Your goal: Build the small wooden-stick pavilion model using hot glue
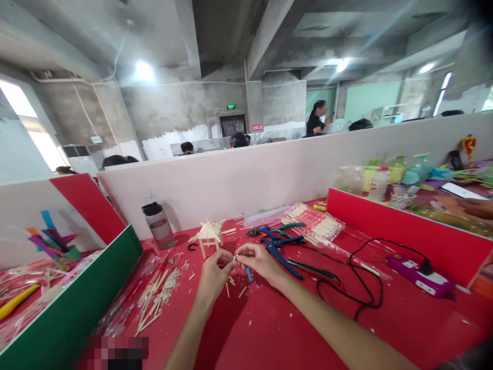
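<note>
My left hand (216,268) and my right hand (262,261) meet above the red tabletop, fingertips of both pinched together. Between them is a small pale wooden stick piece (235,258), mostly covered by the fingers. Just behind my left hand stands a little pavilion model (210,233) made of thin wooden sticks, with a peaked roof on legs. A small blue tube-like piece (249,275) lies below my right hand. Short stick offcuts (228,289) are scattered under the hands.
Blue-handled cutters (279,252), a black utility knife (314,270), a cable and a purple power strip (421,276) lie to the right. Packed sticks (318,222) are behind. A water bottle (158,226) and loose sticks (157,300) are left. Green (84,288) and red (400,226) dividers flank the space.
</note>
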Motion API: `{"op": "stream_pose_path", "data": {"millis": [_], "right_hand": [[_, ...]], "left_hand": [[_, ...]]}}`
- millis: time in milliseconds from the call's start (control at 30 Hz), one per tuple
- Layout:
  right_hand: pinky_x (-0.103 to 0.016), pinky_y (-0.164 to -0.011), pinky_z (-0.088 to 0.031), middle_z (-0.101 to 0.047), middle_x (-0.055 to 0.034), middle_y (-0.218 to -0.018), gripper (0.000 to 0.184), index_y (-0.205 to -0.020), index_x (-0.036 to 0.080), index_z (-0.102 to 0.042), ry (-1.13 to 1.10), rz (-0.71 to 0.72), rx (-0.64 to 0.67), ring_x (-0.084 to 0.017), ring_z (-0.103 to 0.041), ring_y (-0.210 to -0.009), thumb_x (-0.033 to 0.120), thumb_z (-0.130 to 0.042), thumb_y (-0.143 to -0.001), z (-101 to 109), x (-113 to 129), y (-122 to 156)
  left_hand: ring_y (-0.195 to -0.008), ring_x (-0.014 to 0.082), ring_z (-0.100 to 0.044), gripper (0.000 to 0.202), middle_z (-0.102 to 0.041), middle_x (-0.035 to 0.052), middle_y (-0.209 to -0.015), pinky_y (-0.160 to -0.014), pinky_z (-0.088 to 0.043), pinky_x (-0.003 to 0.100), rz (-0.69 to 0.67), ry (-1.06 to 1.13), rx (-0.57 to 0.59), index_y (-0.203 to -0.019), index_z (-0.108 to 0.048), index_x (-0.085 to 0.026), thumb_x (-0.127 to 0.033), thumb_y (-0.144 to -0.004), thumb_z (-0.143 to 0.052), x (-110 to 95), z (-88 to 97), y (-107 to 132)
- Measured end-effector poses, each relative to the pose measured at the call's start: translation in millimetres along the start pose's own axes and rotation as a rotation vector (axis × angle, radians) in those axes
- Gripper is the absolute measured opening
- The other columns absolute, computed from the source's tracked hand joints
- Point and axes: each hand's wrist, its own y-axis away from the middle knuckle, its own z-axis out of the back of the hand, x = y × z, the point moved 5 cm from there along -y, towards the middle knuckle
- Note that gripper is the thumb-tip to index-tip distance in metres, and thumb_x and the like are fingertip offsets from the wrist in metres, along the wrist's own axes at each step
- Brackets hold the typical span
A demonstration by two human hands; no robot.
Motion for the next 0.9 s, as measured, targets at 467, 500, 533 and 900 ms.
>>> {"op": "stream_pose_path", "data": {"millis": [467, 500, 533, 900], "right_hand": [[-0.025, -0.062, -0.047, -0.067, -0.0001, -0.071, 0.019, -0.080, 0.016, -0.067, 0.022, 0.058, -0.040, -0.014, -0.061, -0.062, 0.029, -0.074, -0.068, 0, 2, -1], [-0.025, -0.061, -0.047, -0.067, 0.0000, -0.070, 0.019, -0.080, 0.016, -0.066, 0.019, 0.060, -0.044, -0.013, -0.060, -0.062, 0.029, -0.074, -0.068, 0, 2, -1], [-0.025, -0.061, -0.047, -0.067, 0.0001, -0.070, 0.019, -0.079, 0.016, -0.066, 0.017, 0.064, -0.048, -0.013, -0.060, -0.061, 0.029, -0.074, -0.068, 1, 3, -1], [-0.029, -0.067, -0.052, -0.069, -0.0008, -0.071, 0.028, -0.079, 0.017, -0.065, -0.093, -0.042, -0.068, -0.017, -0.066, -0.066, 0.036, -0.079, -0.063, 3, 1, -1]], "left_hand": [[-0.066, 0.0153, -0.063, 0.014, -0.068, 0.0012, -0.072, -0.065, -0.049, 0.025, -0.014, -0.001, 0.023, -0.079, -0.065, -0.017, -0.031, -0.078, -0.067, -11, -2.3, 2], [-0.067, 0.0154, -0.064, 0.014, -0.069, 0.0015, -0.073, -0.065, -0.049, 0.025, -0.019, 0.009, 0.025, -0.080, -0.066, -0.017, -0.031, -0.078, -0.067, -13, -2.4, 2], [-0.068, 0.0155, -0.064, 0.014, -0.069, 0.0018, -0.074, -0.066, -0.049, 0.025, -0.023, 0.017, 0.030, -0.081, -0.066, -0.017, -0.031, -0.079, -0.067, -14, -2.6, 2], [-0.067, 0.0156, -0.064, 0.028, -0.069, 0.0018, -0.072, -0.064, -0.048, 0.025, 0.069, 0.208, 0.010, -0.085, -0.065, -0.015, -0.039, -0.073, -0.072, -1, -0.9, -2]]}}
